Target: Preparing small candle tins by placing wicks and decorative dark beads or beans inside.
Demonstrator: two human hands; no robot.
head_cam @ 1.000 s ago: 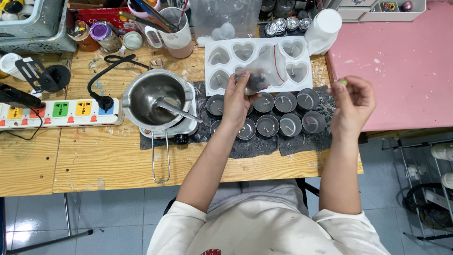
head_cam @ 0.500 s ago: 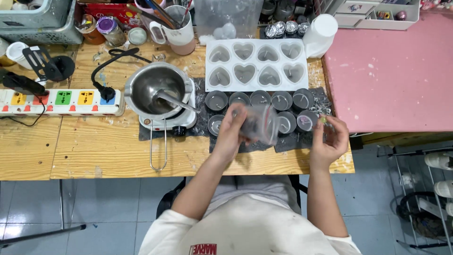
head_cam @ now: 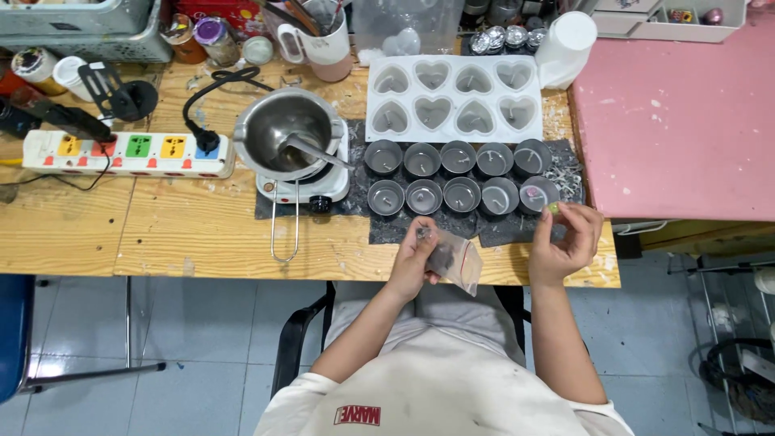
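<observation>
My left hand (head_cam: 413, 262) grips a small clear zip bag (head_cam: 456, 260) with dark bits inside, held over the table's front edge. My right hand (head_cam: 565, 242) pinches a tiny green piece (head_cam: 554, 207) between fingertips, right beside the rightmost front metal cup (head_cam: 538, 194). Two rows of several round metal cups (head_cam: 442, 196) with wicks stand on a dark mat (head_cam: 484, 230). Behind them lies a white heart-shaped mould (head_cam: 454, 98).
A steel melting pot (head_cam: 284, 137) with a spoon sits on a small hot plate, its wire handle toward me. A power strip (head_cam: 129, 153) lies at the left. A mug of tools (head_cam: 323, 40), jars and a white bottle (head_cam: 565, 44) line the back. A pink table (head_cam: 678, 121) adjoins at the right.
My left hand brought the bag from over the heart mould down to the table's front edge. My right hand dropped from mid-air to beside the rightmost cup, still pinching the green piece.
</observation>
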